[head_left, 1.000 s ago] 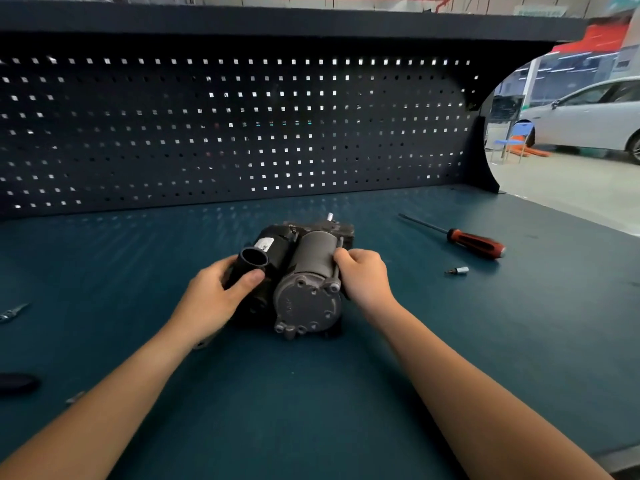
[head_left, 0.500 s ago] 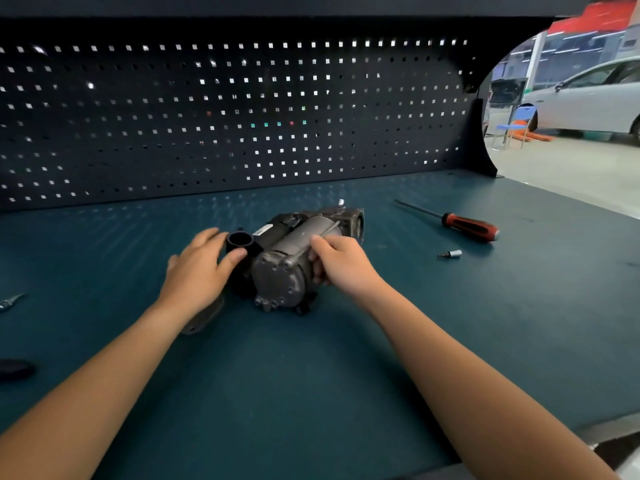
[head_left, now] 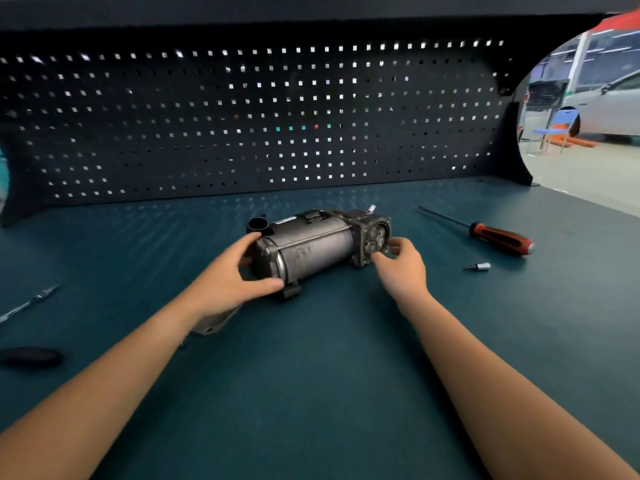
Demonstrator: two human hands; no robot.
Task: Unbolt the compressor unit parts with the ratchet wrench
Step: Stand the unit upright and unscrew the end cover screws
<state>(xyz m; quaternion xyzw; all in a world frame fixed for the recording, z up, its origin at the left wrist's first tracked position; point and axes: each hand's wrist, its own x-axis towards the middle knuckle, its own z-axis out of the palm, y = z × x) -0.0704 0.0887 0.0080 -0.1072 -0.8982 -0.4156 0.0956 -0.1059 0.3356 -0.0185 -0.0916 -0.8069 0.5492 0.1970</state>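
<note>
Compressor (head_left: 311, 247): swung broadside, was end-on.
Left hand (head_left: 228, 282): gripping motor end.
Right hand (head_left: 401, 265): curled at head; hold unclear.
Risk: rolling on worktop (head_left: 346, 375), one-sided grip.

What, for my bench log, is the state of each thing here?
compressor: lying on its side on the bench
left hand: grips the compressor's left end
right hand: fingers curled at its right end, contact unclear
screwdriver: lying on the bench, untouched
small bit: lying loose, untouched
</note>
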